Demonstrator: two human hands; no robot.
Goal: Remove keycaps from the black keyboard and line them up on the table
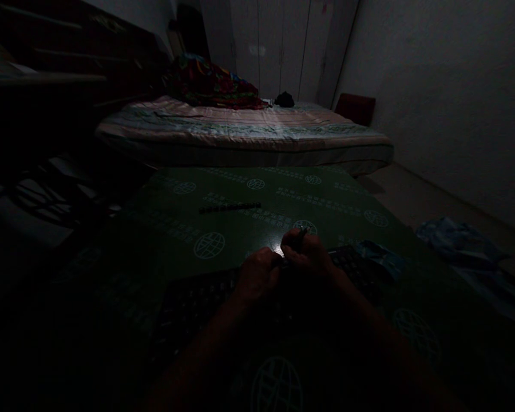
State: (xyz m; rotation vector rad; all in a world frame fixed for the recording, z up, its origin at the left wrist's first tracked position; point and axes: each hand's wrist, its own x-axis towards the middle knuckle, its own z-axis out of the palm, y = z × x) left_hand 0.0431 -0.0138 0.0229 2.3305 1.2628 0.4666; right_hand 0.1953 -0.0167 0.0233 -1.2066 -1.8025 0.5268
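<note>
A dark keyboard [201,294] lies on a green table [171,229] printed with white globes and lettering. My left hand [260,272] is closed above the keyboard's middle, fingertips by its far edge; what they hold, if anything, is lost in shadow. Right beside it, my right hand [311,254] is closed round a slim dark object [301,237] with a small glint at its upper end. Its kind is too dark to tell. Beyond the hands, a dark segmented strip [229,208] rests on the table. My forearms hide part of the keyboard.
A crumpled bluish cloth or packet [380,260] lies at the keyboard's right end. Behind the table is a bed [283,131] with a red patterned blanket [217,86]. Bluish fabric [459,243] lies at the right, below table height. The room is very dim.
</note>
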